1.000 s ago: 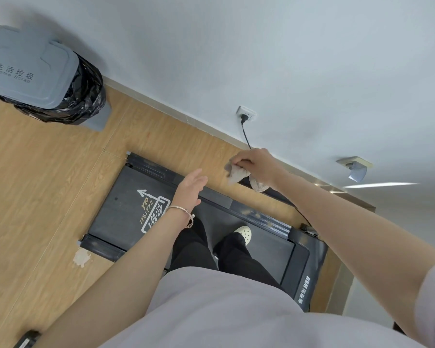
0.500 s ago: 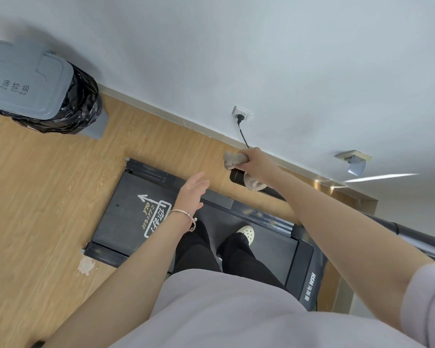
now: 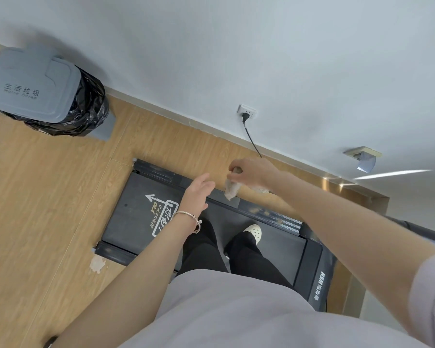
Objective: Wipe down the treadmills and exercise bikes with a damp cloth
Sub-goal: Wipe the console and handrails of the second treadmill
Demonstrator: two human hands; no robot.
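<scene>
Right hand [image 3: 255, 172]: fingers curled downward, gripping the crumpled pale cloth [image 3: 231, 189]. The cloth hangs below the fingers, above the far side rail of the treadmill [image 3: 131, 214]. Whether the cloth touches the machine cannot be determined. Left hand [image 3: 196, 193]: fingers extended and relaxed, holding nothing, positioned just beside the cloth, over the black deck. A bracelet [image 3: 190, 217] sits on the left wrist.

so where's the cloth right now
Head view, centre-right: the cloth hangs pinched in the right hand, above the treadmill edge, beside the left hand.
</scene>
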